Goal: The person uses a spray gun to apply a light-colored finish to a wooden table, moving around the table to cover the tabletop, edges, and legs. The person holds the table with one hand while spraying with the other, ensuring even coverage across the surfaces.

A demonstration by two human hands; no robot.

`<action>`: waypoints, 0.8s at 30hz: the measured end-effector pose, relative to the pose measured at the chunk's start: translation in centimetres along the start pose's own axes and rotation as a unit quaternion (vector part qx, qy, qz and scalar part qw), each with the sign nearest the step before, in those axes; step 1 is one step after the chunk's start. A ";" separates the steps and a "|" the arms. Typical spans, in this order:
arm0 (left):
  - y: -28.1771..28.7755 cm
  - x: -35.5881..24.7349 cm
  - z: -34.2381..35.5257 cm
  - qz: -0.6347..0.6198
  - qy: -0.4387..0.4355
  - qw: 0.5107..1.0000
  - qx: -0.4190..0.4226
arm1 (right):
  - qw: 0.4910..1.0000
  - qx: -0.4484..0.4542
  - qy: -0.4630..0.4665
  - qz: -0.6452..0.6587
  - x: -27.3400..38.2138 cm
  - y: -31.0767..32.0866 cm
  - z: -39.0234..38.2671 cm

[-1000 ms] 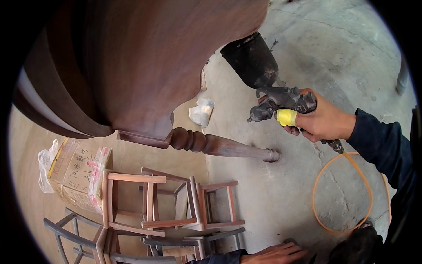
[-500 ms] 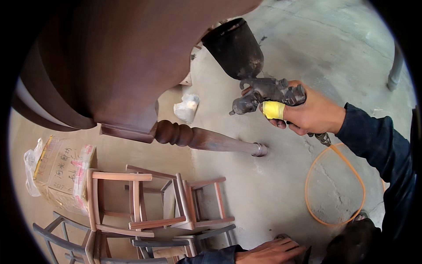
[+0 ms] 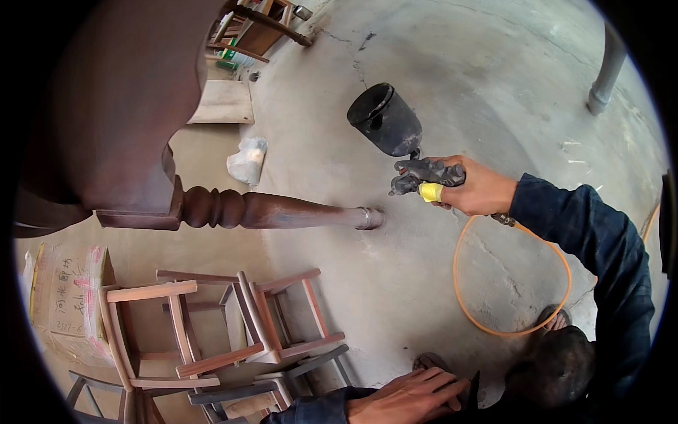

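My right hand (image 3: 480,185) is wrapped around the grip of a dark, stained spray gun (image 3: 424,173), and yellow tape circles one finger. An open-topped black cup (image 3: 387,120) is mounted on the gun, tilted toward the left. The gun's nozzle points left at a dark brown wooden furniture piece (image 3: 131,92) with a curved edge. Its turned leg (image 3: 282,210) ends a short gap from the gun; a paler patch shows along it. Low in the view, my left hand (image 3: 409,397) has its fingers loosely extended, holding nothing I can see.
An orange air hose (image 3: 458,283) loops on the concrete floor below the gun. Unpainted and dark chair frames (image 3: 212,332) crowd the lower left beside a taped cardboard box (image 3: 70,300). A plastic-wrapped bundle (image 3: 247,161) lies beyond the leg. A grey pipe (image 3: 606,74) stands upper right.
My right hand has drawn the spray gun lower and away from the curved brown edge. The view has shifted, so the furniture and chairs sit farther left. My left hand keeps much the same pose.
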State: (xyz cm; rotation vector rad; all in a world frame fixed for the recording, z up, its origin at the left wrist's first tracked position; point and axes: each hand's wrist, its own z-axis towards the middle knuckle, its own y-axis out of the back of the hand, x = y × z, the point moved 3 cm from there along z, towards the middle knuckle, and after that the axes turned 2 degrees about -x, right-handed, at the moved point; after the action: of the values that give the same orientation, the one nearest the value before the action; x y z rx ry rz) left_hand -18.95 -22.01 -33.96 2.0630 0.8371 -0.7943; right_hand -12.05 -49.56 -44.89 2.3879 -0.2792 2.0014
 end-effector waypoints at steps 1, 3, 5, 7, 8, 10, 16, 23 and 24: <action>0.5 -0.3 0.0 -0.004 -0.021 0.999 -0.036 | 1.000 -0.004 -0.005 -0.007 -0.5 -0.2 0.2; 1.1 -0.9 0.3 -0.010 -0.040 0.995 -0.090 | 1.000 -0.012 -0.015 -0.021 -2.4 -0.2 0.6; 1.4 -1.4 0.7 -0.013 -0.044 0.992 -0.120 | 0.999 -0.023 -0.023 -0.033 -3.4 0.0 0.3; 0.4 -0.3 0.5 0.026 -0.006 0.999 -0.020 | 0.999 -0.024 -0.022 -0.039 -4.8 0.2 0.2; -0.2 0.1 0.5 0.045 0.014 0.998 0.030 | 0.998 -0.030 -0.020 -0.048 -5.7 0.1 0.1; -0.2 0.1 0.5 0.044 0.016 0.998 0.029 | 0.997 -0.036 -0.012 -0.066 -7.1 -0.5 0.1; -0.3 -0.1 0.5 0.025 -0.005 0.999 0.027 | 0.993 -0.069 -0.004 -0.094 -10.0 -2.5 -1.8; -2.0 0.1 0.8 0.071 -0.038 0.996 0.023 | 0.980 -0.095 0.129 -0.114 -10.6 -5.5 -4.5; -2.2 0.0 0.4 0.076 -0.039 0.996 0.014 | 0.981 -0.089 0.139 -0.104 -9.4 -6.2 -4.8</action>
State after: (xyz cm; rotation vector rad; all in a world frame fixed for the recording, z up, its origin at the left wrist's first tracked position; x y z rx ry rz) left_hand -20.79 -21.23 -35.04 2.0784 0.6215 -0.8024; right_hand -17.37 -41.68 -52.56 1.9172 -0.1837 2.0793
